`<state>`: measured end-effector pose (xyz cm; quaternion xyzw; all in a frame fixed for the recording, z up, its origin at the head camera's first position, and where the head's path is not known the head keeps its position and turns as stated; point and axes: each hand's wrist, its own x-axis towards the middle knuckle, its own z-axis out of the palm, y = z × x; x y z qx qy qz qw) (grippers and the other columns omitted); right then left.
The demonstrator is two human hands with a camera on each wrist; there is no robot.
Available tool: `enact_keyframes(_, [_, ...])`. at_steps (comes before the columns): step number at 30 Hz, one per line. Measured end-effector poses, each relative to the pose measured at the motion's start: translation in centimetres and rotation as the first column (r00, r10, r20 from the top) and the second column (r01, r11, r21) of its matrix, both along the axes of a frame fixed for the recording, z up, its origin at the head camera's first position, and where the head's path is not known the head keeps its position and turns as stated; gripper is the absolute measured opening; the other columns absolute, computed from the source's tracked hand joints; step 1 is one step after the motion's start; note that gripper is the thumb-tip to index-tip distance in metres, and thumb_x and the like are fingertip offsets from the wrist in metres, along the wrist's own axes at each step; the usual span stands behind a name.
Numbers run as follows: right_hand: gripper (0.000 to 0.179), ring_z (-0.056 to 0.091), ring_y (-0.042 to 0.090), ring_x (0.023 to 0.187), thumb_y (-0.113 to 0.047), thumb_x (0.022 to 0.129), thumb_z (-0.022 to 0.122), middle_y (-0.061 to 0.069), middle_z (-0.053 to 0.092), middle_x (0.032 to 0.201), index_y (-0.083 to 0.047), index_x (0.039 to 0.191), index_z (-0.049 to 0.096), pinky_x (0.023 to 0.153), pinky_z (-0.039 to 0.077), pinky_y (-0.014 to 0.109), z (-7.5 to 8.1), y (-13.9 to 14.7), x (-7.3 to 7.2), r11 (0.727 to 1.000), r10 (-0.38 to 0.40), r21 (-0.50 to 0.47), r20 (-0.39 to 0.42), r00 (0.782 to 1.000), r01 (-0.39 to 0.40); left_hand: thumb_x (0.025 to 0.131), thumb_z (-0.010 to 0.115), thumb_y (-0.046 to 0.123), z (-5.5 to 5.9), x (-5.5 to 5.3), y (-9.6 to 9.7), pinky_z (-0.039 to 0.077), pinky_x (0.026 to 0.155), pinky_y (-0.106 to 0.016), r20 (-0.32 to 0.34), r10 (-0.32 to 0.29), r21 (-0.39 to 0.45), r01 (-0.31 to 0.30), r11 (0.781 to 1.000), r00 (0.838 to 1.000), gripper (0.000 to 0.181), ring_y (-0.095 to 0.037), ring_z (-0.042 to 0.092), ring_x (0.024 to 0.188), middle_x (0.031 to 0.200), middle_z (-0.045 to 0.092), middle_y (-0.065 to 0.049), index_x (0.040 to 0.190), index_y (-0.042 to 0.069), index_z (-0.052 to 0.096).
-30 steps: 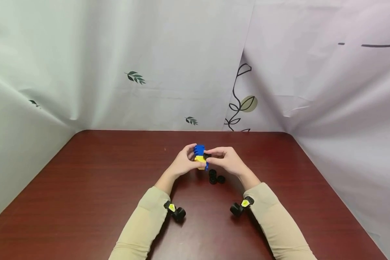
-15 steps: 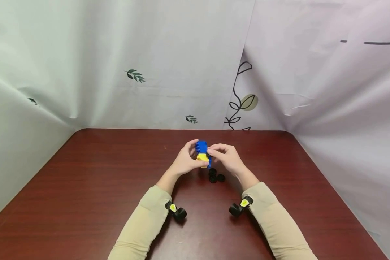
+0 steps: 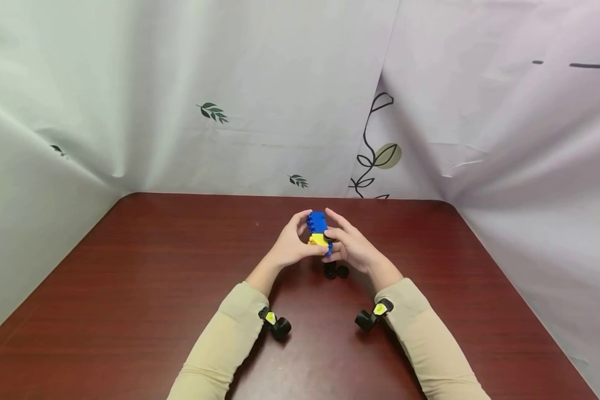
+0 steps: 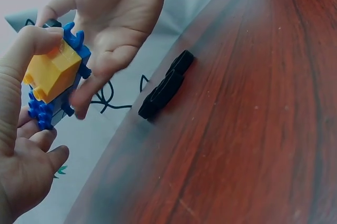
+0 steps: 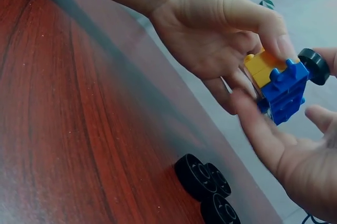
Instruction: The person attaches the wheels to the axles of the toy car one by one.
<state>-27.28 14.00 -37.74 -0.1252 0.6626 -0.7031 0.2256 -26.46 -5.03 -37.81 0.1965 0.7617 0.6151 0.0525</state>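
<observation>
My left hand (image 3: 291,244) grips a small toy car of blue and yellow building bricks (image 3: 318,223), raised off the table. Its thumb lies along the yellow brick (image 4: 52,71). A black wheel (image 5: 314,66) sits at one side of the blue base, which bears short pegs. The right hand (image 3: 358,248) has its fingers spread around the car's right side, one fingertip against the wheel. Its thumb stretches beneath the car, close to the left hand's fingers. Three loose black wheels lie below the hands, one of them a wheel (image 5: 196,176) nearest the right wrist camera.
The brown wooden table (image 3: 180,266) meets a pale cloth backdrop (image 3: 260,72) printed with leaves along its far edge. A small black camera (image 3: 280,328) is strapped to the left wrist, and another camera (image 3: 366,319) to the right.
The right hand went from pinching the wheel beside the car to spreading its fingers around it, a fingertip on the wheel. Both hands and the car shifted slightly right and up in view.
</observation>
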Motion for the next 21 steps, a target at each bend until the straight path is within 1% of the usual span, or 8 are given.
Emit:
enact_keyframes(3, [0.067,0.069,0.018,0.078,-0.023,0.096,0.050,0.020,0.047,0.132,-0.029,0.152,0.015,0.079,0.057,0.041,0.1,0.1,0.0,0.999,0.018,-0.038,0.035,0.999,-0.017,0.075,0.078,0.010,-1.1,-0.8,0.1,0.029,0.113,-0.044,-0.012,0.009,0.003,-0.009,1.000,1.000,0.092,-0.028,0.029,0.142,0.153,0.027,-0.018,0.148,0.006,0.022])
enact_keyframes(5, [0.066,0.068,0.018,0.076,-0.021,0.096,0.050,0.018,0.049,0.127,-0.027,0.152,0.016,0.077,0.057,0.039,0.1,0.2,-0.1,0.998,0.027,-0.058,0.049,0.998,-0.024,0.074,0.079,0.011,-1.9,-1.3,0.2,0.028,0.114,-0.043,-0.018,0.017,0.012,-0.016,1.000,1.000,0.093,-0.026,0.029,0.142,0.153,0.028,-0.015,0.148,0.010,0.023])
enact_keyframes(7, [0.065,0.068,0.018,0.074,-0.020,0.096,0.050,0.015,0.051,0.125,-0.027,0.152,0.018,0.075,0.058,0.038,0.1,0.3,-0.1,0.997,0.035,-0.075,0.060,0.998,-0.031,0.074,0.080,0.012,-2.2,-1.4,0.3,0.028,0.114,-0.043,-0.029,0.025,0.021,-0.025,0.999,0.999,0.093,-0.024,0.030,0.142,0.152,0.029,-0.013,0.147,0.011,0.024])
enact_keyframes(12, [0.064,0.067,0.017,0.071,-0.018,0.096,0.048,0.011,0.054,0.120,-0.026,0.152,0.018,0.073,0.058,0.036,0.0,0.4,-0.2,0.993,0.063,-0.099,0.047,0.997,-0.058,0.072,0.082,0.015,-2.5,-1.3,0.3,0.029,0.113,-0.043,-0.049,0.044,0.028,-0.042,0.999,0.998,0.093,-0.024,0.033,0.140,0.150,0.033,-0.012,0.146,0.010,0.026])
enact_keyframes(16, [0.063,0.067,0.017,0.071,-0.018,0.097,0.048,0.010,0.057,0.114,-0.024,0.152,0.019,0.073,0.058,0.035,0.1,0.4,-0.1,0.991,0.072,-0.118,0.044,0.996,-0.066,0.072,0.082,0.018,-2.6,-1.3,0.2,0.029,0.113,-0.044,-0.062,0.050,0.015,-0.049,0.999,0.997,0.093,-0.025,0.035,0.139,0.150,0.034,-0.011,0.146,0.009,0.027])
enact_keyframes(18, [0.063,0.067,0.017,0.072,-0.018,0.097,0.048,0.010,0.057,0.115,-0.024,0.153,0.018,0.073,0.058,0.035,0.1,0.4,-0.1,0.989,0.077,-0.126,0.039,0.996,-0.072,0.073,0.082,0.019,-2.6,-1.3,0.2,0.029,0.113,-0.045,-0.072,0.050,0.005,-0.050,0.999,0.996,0.092,-0.026,0.036,0.139,0.150,0.035,-0.011,0.147,0.008,0.028])
enact_keyframes(21, [0.063,0.067,0.017,0.073,-0.018,0.098,0.047,0.010,0.054,0.120,-0.023,0.153,0.017,0.073,0.058,0.034,0.3,0.4,0.0,0.988,0.089,-0.132,0.026,0.996,-0.085,0.073,0.081,0.023,-2.5,-1.2,0.1,0.031,0.112,-0.046,-0.087,0.057,-0.023,-0.059,0.998,0.995,0.091,-0.026,0.037,0.138,0.150,0.036,-0.010,0.147,0.010,0.029])
